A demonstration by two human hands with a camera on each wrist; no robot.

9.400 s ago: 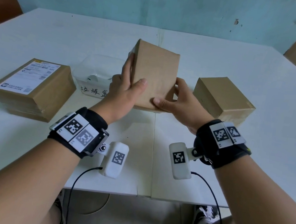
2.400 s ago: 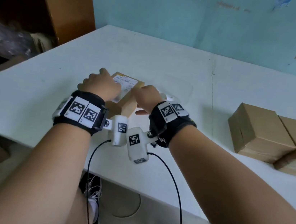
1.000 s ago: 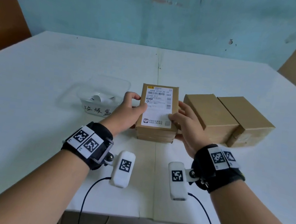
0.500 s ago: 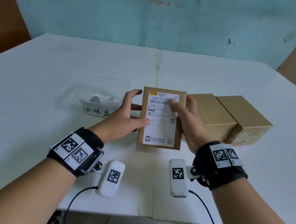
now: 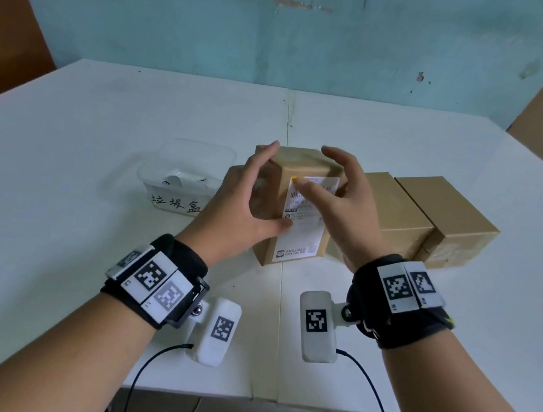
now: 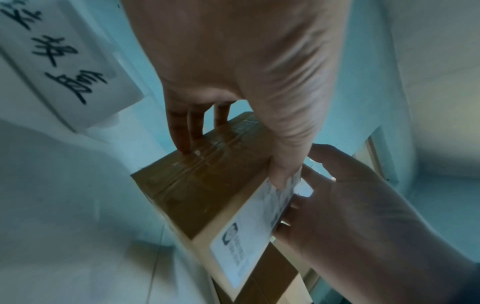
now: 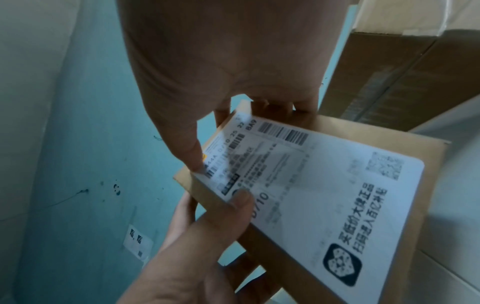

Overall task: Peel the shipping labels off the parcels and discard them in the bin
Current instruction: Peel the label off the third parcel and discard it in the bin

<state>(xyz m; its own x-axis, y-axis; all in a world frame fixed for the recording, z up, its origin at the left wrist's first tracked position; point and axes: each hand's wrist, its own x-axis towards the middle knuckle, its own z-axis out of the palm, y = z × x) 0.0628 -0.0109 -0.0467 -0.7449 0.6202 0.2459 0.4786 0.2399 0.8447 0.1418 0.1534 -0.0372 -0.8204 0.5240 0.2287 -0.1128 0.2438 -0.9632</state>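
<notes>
A brown cardboard parcel (image 5: 303, 163) stands tilted at the table's middle, its white shipping label (image 5: 300, 240) facing me. My left hand (image 5: 265, 191) grips the parcel's left side. Its fingers (image 6: 182, 135) lie on the taped face and its thumb (image 7: 236, 203) presses the label's left edge. My right hand (image 5: 316, 170) arches over the top. Its thumb tip (image 7: 194, 162) sits on the label's upper left corner, and its other fingers reach behind the top edge. Whether the corner is lifted I cannot tell. The clear plastic bin (image 5: 149, 176) stands just left, with crumpled white paper inside.
Two bare brown parcels (image 5: 397, 208) (image 5: 452, 209) sit side by side right of the held one, close to my right wrist. The bin bears a handwritten paper tag (image 6: 64, 61). The white table (image 5: 55, 212) ends at a turquoise wall behind.
The parcel has tipped back, so its top face now shows. My right thumb has slid from the label's upper right to its upper left corner. My left hand keeps its hold.
</notes>
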